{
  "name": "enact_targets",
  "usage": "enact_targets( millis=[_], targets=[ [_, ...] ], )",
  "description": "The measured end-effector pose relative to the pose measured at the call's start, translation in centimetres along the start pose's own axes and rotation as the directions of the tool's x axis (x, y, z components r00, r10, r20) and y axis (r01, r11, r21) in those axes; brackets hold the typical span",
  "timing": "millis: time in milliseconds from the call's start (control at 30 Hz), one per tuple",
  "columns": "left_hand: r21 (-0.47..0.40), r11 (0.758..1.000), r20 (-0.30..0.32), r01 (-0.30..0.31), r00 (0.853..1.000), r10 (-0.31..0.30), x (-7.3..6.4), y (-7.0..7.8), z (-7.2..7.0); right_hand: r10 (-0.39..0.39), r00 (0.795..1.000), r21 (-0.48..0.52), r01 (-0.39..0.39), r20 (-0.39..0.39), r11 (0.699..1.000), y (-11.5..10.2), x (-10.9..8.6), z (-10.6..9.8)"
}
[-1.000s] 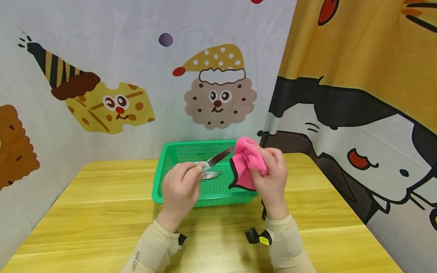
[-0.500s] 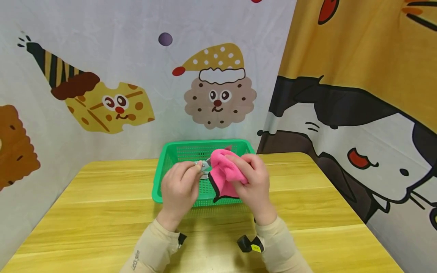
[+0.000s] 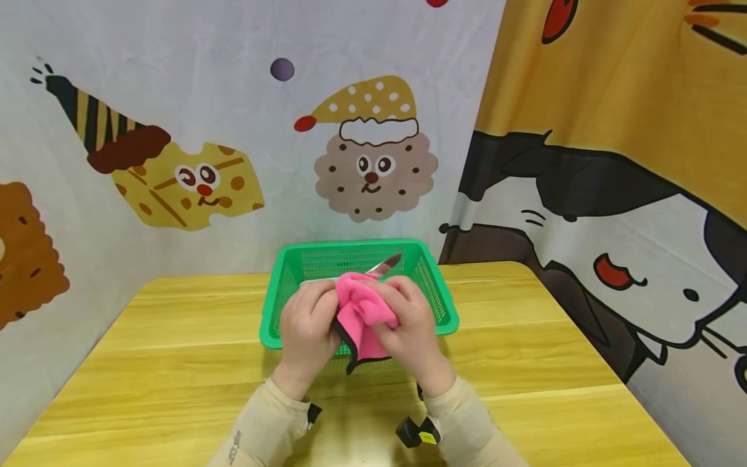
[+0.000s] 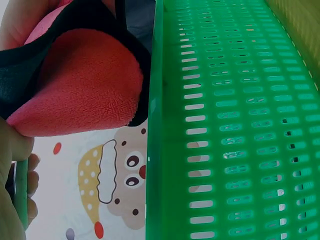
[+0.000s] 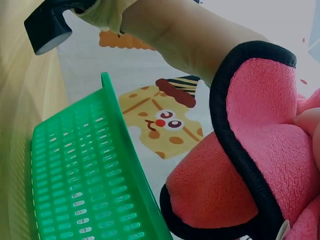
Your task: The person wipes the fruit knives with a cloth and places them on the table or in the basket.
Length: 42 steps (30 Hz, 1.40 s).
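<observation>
My left hand [image 3: 307,324] grips a knife by its handle, mostly hidden in the fingers. The bare end of the silver blade [image 3: 386,266] points up and to the right, over the green basket [image 3: 449,314]. A pink cloth [image 3: 364,311] with black edging is bunched in my right hand [image 3: 413,327], wrapped about the blade near the handle. Both hands meet at the cloth, above the basket's front rim. In the left wrist view a green strip [image 4: 21,195] shows between the left fingers. The cloth's folded edge [image 5: 240,150] hangs down in the right wrist view.
The basket stands on a wooden table [image 3: 192,363], near its back edge. Behind it hangs a white curtain [image 3: 233,117] with cartoon prints, and a yellow one [image 3: 630,84] is at the right. A black wrist device [image 3: 415,431] sits at the right sleeve.
My right hand has moved left with the cloth, from beyond the blade tip down along the blade to the left hand. The left hand has stayed nearly in place, still holding the knife.
</observation>
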<state>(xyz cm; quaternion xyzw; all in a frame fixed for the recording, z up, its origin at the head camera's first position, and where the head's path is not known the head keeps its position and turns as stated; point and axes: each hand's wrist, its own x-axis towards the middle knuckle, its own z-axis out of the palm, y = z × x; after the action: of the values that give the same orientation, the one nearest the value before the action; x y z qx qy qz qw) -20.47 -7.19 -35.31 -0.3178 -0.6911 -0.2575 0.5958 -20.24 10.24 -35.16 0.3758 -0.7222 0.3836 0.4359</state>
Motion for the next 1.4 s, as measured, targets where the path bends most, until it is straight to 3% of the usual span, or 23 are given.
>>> enact_targets(
  millis=[200,567,1033,1400],
  targets=[
    [-0.004,1.000,-0.015,-0.004,1.000,0.004,-0.1,0.1,0.1,-0.009,1.000,-0.036,0.009,-0.003,0.999,0.1,-0.1,0.1],
    [-0.006,1.000,0.019,-0.017,1.000,0.017,-0.2,0.0,0.1,0.000,1.000,-0.104,-0.003,-0.020,0.995,0.2,0.0,-0.3],
    [-0.008,0.999,0.007,-0.043,0.999,0.043,0.2,0.2,0.2,0.001,0.993,-0.120,-0.015,-0.118,0.993,1.3,0.5,-1.4],
    [-0.007,0.999,-0.004,-0.038,0.999,0.038,0.2,0.4,0.4,0.063,0.983,-0.162,-0.091,-0.175,0.983,2.2,0.8,-3.2]
  ],
)
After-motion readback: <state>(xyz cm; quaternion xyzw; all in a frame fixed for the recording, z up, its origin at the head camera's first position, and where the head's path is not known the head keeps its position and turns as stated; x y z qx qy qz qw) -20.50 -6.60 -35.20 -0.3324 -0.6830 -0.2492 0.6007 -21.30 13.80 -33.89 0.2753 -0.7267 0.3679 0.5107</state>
